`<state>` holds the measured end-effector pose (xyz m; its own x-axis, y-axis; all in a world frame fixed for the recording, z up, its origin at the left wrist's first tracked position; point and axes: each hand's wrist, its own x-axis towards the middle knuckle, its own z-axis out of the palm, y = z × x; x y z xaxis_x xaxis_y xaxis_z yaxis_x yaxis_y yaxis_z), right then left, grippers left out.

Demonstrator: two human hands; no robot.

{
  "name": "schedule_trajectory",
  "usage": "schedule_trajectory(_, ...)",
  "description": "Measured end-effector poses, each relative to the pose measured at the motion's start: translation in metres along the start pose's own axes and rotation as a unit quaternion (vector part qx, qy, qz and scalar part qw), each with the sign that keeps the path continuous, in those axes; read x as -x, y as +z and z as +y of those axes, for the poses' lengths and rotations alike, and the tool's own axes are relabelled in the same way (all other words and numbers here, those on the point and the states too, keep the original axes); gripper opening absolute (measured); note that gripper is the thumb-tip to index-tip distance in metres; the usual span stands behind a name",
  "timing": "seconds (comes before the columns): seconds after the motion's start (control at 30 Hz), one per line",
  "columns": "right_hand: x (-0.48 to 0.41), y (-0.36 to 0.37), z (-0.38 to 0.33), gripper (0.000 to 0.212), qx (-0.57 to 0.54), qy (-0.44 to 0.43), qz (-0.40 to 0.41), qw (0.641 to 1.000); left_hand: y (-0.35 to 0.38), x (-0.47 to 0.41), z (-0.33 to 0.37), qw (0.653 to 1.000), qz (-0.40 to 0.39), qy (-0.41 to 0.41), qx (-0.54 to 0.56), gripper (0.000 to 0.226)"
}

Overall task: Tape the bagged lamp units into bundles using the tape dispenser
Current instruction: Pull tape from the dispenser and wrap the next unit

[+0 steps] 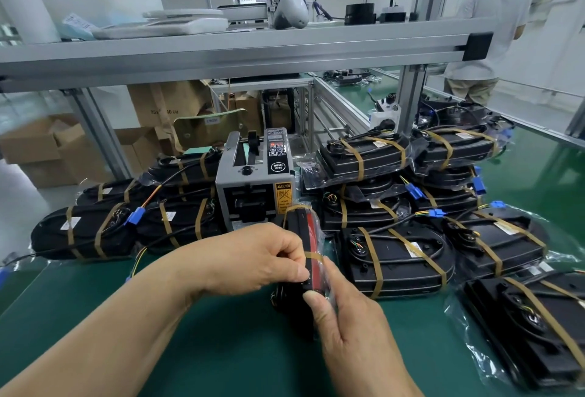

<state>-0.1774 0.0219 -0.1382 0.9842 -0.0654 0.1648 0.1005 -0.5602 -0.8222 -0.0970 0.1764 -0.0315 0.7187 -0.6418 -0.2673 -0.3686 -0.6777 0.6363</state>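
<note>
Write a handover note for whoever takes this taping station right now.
Left hand pinches a tape strip against the bagged lamp unit, which stands on edge on the green mat before the tape dispenser.
Right hand grips the unit's near end.
Done: one band round its far end; taped bundles piled left and right of the dispenser.
Left: wrap and press this second strip down, then add the unit to a pile.
</note>
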Motion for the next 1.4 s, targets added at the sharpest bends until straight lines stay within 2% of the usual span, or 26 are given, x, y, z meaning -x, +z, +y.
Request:
schedule_trajectory(0.27,0.0,0.001,-0.001,0.047,-0.004,0.007,0.007,1.0,0.003,-0.005,-0.005,1.0,0.021,0.008,-0.014,0.023)
schedule_trajectory(0.43,0.002,0.0,-0.001,0.058,0.006,0.012,-0.007,1.0,0.005,-0.006,-0.008,0.999,0.034,0.012,0.003,0.022)
schedule_trajectory(0.63,0.002,-0.001,-0.002,0.056,0.002,0.015,-0.005,1.0,0.006,-0.006,-0.015,0.993,0.099,-0.029,0.063,0.025)
schedule_trajectory(0.87,0.0,-0.001,-0.004,0.056,0.003,0.005,-0.012,1.0,0.029,-0.014,-0.023,0.949,0.161,-0.075,0.26,0.029)
schedule_trajectory(1.0,0.001,0.0,-0.003,0.056,0.003,0.0,-0.006,1.0,0.04,-0.015,-0.024,0.932,0.192,-0.075,0.297,0.032)
schedule_trajectory(1.23,0.002,-0.001,0.0,0.054,-0.009,0.006,-0.001,1.0,0.05,-0.001,-0.032,0.899,0.163,-0.026,0.407,0.024)
schedule_trajectory(1.3,0.002,0.0,-0.001,0.054,-0.001,0.003,-0.004,1.0,0.051,0.001,-0.033,0.889,0.166,-0.031,0.426,0.028)
schedule_trajectory(1.4,0.002,0.001,-0.001,0.056,0.012,0.004,-0.005,1.0,0.058,0.002,-0.031,0.879,0.191,-0.038,0.435,0.02)
